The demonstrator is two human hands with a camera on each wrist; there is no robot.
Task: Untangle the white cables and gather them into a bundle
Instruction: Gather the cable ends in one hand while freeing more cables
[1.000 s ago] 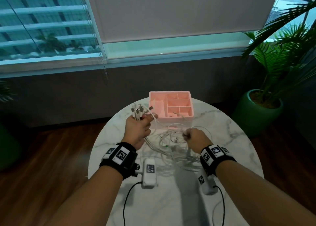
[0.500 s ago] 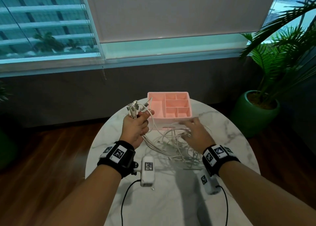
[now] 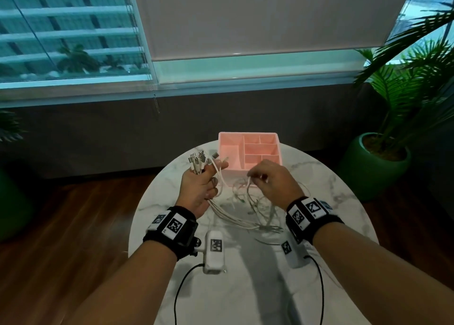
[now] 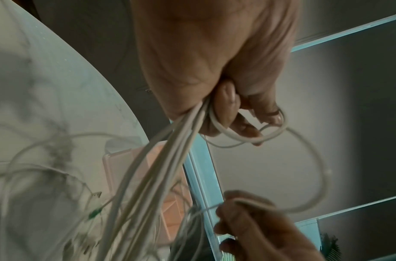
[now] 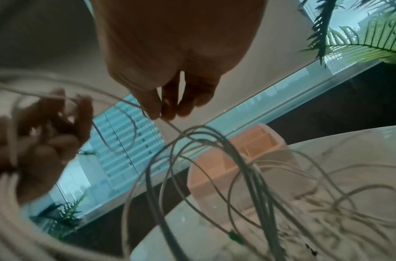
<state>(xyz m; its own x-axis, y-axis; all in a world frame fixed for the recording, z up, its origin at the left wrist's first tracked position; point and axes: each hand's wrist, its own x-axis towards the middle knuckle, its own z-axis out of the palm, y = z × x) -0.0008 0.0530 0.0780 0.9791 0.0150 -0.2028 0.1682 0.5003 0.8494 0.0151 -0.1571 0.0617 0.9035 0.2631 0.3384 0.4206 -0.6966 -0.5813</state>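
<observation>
Between the 2 hands, a single strand of the white cables (image 3: 248, 201) arcs from the left hand (image 3: 200, 189) across to the right hand (image 3: 272, 182), and the next pull, as I judge it, turns on that span. The left hand is raised above the surface (image 3: 245, 288) with its fingers curled round a sheaf of cables. Their connector ends (image 3: 196, 161) stand up out of the top of the fist, and their lengths run down and toward the right hand into the loose tangle (image 3: 258, 216). That tangle lies on the surface below and between the hands, nearer the right one. The right hand pinches the 1 strand between thumb and fingertips (image 5: 156, 113) (the left wrist view shows the same strand looping round the left hand's fingers before it reaches the pinch). So the strand's long axis runs roughly left to right from hand to hand, while the gripped sheaf runs down from the left fist.

The cables are thin, pale and limp. The gathered ones lie parallel, the rest cross in open loops, and a small green piece (image 5: 233, 235) sits among them. Beyond both hands stands a pink divided box (image 3: 250, 150), just behind the tangle.
</observation>
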